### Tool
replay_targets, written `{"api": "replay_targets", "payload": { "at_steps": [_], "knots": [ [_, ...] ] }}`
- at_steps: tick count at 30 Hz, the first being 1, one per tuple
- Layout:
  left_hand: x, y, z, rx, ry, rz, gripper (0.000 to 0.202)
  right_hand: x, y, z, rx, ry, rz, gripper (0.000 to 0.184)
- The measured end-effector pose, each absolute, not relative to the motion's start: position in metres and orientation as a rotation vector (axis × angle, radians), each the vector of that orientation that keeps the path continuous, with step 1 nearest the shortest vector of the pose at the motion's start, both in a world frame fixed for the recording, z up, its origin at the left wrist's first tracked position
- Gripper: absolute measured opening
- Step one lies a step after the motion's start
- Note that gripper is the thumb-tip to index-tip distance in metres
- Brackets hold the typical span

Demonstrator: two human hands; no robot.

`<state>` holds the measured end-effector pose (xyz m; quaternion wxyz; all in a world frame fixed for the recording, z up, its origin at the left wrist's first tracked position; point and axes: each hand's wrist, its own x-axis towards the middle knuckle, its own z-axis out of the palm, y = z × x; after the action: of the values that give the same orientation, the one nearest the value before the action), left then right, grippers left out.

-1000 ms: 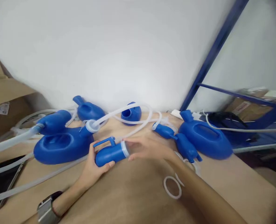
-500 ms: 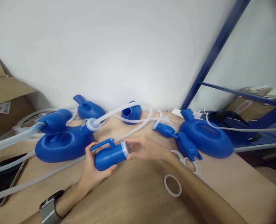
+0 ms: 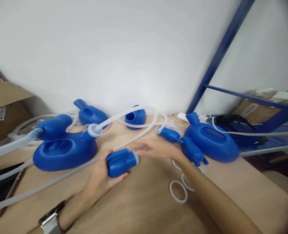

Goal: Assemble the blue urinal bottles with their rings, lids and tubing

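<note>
My left hand point(image 3: 100, 177) is wrapped round a small blue plastic urinal bottle point(image 3: 118, 165) with a side handle. The bottle lies nearly level, its whitish-rimmed mouth point(image 3: 136, 158) pointing right. Just beyond that mouth is my right hand point(image 3: 156, 149), fingers stretched out to the left with nothing visible in them; whether a fingertip touches the rim I cannot tell. Under my right forearm lie white rings, one point(image 3: 178, 191) in full view and others partly covered. Left of the held bottle rests a large blue urinal bottle point(image 3: 63, 152) with a white cap and tube point(image 3: 120, 115).
More blue bottles stand along the wall, one open-mouthed point(image 3: 135, 117) and one large point(image 3: 212, 143) at right, with smaller joined ones point(image 3: 192, 150) beside it. Clear tubes cross the wooden table point(image 3: 251, 191). A phone point(image 3: 2, 188), a cardboard box point(image 3: 9, 107) and a blue metal frame point(image 3: 221, 52) flank it.
The held bottle has turned in my left hand and shifted slightly right, its handle now seen foreshortened. My right hand's fingers have come off the mouth rim and straightened.
</note>
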<state>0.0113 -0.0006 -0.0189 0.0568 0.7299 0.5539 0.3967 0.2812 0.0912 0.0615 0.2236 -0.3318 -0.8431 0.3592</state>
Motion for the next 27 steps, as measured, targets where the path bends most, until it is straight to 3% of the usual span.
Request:
{"api": "replay_targets", "payload": {
  "at_steps": [3, 7, 9, 11, 15, 21, 27],
  "knots": [
    [0.01, 0.005, -0.023, 2.203, 1.737, 1.154, 0.107, 0.273, 0.106, 0.06, -1.105, -2.11, 0.782, 0.06],
    [0.01, 0.01, -0.022, 2.092, 1.735, 1.161, 0.121, 0.246, 0.132, 0.071, -1.296, -2.067, 0.263, 0.075],
    [0.01, 0.012, -0.019, 2.052, 1.746, 1.161, 0.111, 0.233, 0.147, 0.08, -1.389, -2.18, 0.017, 0.071],
    [0.01, 0.012, -0.016, 2.038, 1.796, 1.15, 0.088, 0.223, 0.162, 0.087, -1.428, -2.317, -0.11, 0.068],
    [0.01, 0.013, -0.012, 2.061, 1.835, 1.078, 0.055, 0.215, 0.181, 0.095, -1.388, -2.442, -0.103, 0.049],
    [0.011, 0.013, -0.011, 2.134, 1.796, 1.023, 0.054, 0.22, 0.166, 0.094, -1.193, -2.464, -0.079, 0.05],
    [0.012, 0.013, -0.01, 2.148, 1.792, 1.027, 0.054, 0.242, 0.153, 0.091, -0.896, -2.051, 0.098, 0.051]
  ]
}}
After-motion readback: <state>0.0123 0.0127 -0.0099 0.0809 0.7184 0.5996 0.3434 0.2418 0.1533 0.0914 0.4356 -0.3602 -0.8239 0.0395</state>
